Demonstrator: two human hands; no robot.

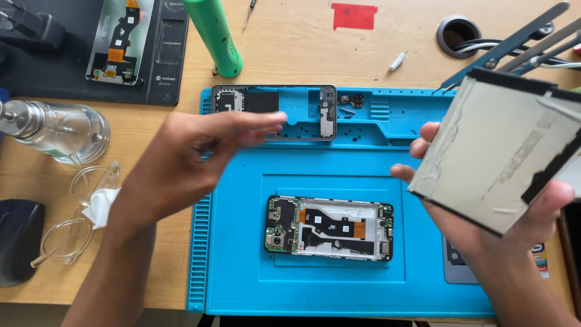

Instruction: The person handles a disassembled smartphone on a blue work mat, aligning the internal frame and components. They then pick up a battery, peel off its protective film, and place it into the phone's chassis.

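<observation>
My right hand (484,224) holds a flat silver battery (502,151) with black tape along its edges, tilted up at the right. My left hand (187,160) hovers flat and slightly blurred above the left part of the blue repair mat (242,284), fingers together and pointing right, holding nothing. An opened phone (328,227) with exposed boards and orange flex cables lies in the mat's middle. A phone back frame (275,111) rests in the mat's upper tray, just past my left fingertips.
A green cylinder tool (215,36) leans at the top. A dark pad with another phone part (115,42) sits top left. A glass liquid dispenser (57,130), clear safety glasses (78,212) and a black mouse (18,242) lie left. Metal stand arms (520,36) stand top right.
</observation>
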